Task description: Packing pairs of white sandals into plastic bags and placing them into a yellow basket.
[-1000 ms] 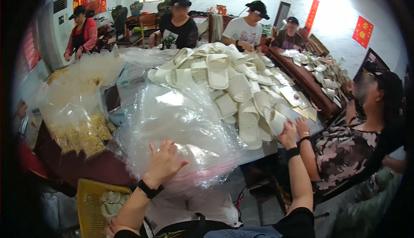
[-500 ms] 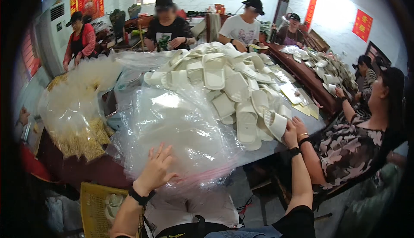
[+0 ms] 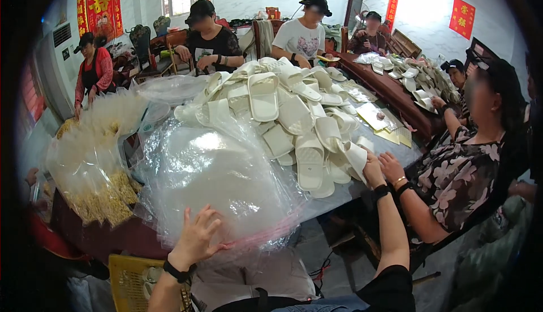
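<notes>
My left hand [image 3: 198,237] is at the near edge of a stack of clear plastic bags [image 3: 195,170], its fingers spread and slightly bent and nothing held in them. Whether the fingertips touch the top bag, I cannot tell. At the right side of a big heap of cream-white slippers [image 3: 294,114], my right hand [image 3: 373,171] is closed on the edge of one slipper [image 3: 355,158], which is tilted up; part of the grip is hidden. A co-worker's hand [image 3: 390,166] is just right of mine, apart from it.
Bags of small yellowish pieces [image 3: 102,193] stand on the table's left. Below them is a yellow crate [image 3: 127,289] with slippers inside. Flat cards [image 3: 384,122] lie beyond the heap. A second slipper pile [image 3: 421,80] covers another table. Several people work around, one close on my right [image 3: 452,182].
The view has shifted a little. The slipper at my right hand is tipped more upright, and the hand has moved slightly left. My left hand's fingers are more raised and bent.
</notes>
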The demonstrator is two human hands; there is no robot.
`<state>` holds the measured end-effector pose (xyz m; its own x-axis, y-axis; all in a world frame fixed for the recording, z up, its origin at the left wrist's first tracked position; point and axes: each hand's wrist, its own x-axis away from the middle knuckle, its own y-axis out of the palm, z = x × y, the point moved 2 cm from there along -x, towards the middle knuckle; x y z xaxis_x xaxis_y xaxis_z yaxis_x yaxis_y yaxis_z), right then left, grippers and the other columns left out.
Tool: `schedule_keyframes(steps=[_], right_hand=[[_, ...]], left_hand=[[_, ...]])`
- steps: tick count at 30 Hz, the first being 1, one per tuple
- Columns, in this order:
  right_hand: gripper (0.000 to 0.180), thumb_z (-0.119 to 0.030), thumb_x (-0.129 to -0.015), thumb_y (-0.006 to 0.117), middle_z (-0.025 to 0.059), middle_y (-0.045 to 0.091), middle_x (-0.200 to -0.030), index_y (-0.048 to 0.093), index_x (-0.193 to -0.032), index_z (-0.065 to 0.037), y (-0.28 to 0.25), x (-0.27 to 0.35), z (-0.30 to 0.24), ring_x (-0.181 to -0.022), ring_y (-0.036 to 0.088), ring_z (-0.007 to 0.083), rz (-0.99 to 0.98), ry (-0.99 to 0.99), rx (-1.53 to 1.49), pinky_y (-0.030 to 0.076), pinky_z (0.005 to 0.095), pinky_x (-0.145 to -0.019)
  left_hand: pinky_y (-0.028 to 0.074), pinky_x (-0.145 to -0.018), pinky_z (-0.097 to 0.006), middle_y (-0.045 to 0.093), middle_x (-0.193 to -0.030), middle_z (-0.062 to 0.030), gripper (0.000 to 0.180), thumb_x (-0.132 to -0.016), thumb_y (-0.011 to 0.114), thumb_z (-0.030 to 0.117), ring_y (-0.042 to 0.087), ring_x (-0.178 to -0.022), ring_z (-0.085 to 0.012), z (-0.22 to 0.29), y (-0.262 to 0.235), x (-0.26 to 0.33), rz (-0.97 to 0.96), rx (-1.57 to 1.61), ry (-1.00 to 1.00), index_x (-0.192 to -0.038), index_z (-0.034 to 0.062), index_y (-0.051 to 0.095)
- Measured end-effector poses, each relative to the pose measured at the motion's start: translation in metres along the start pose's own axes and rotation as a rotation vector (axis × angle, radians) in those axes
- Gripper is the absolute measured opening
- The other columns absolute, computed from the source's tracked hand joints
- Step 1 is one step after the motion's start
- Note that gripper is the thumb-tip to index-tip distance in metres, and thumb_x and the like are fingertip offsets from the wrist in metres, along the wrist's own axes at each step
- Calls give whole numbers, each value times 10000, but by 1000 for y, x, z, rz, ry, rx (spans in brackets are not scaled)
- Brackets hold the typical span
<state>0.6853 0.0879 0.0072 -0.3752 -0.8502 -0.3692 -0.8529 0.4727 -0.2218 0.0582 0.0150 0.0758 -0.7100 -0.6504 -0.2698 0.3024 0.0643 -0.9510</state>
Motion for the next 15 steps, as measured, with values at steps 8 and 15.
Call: schedule_keyframes(steps=[8, 15], right_hand=[[275, 100, -914, 489, 70, 666, -1016, 723, -1036, 25, 56, 30, -28, -907, 656, 140, 262, 121, -401, 522, 240, -765], [160, -4, -909, 600, 7, 643, -739, 718, -1004, 47, 41, 41, -20, -645, 594, 104, 249, 260, -101, 439, 258, -549]], left_hand=[[259, -1061, -748, 459, -1365, -156, 701, -719, 878, 415, 417, -1384, -393, -2, 2, 6, -26, -26, -61, -1234, 102, 519], [243, -1060, -759, 450, -1372, -161, 674, -745, 866, 376, 402, -1392, -394, -6, 3, 6, -68, 19, -72, -1250, 99, 516]])
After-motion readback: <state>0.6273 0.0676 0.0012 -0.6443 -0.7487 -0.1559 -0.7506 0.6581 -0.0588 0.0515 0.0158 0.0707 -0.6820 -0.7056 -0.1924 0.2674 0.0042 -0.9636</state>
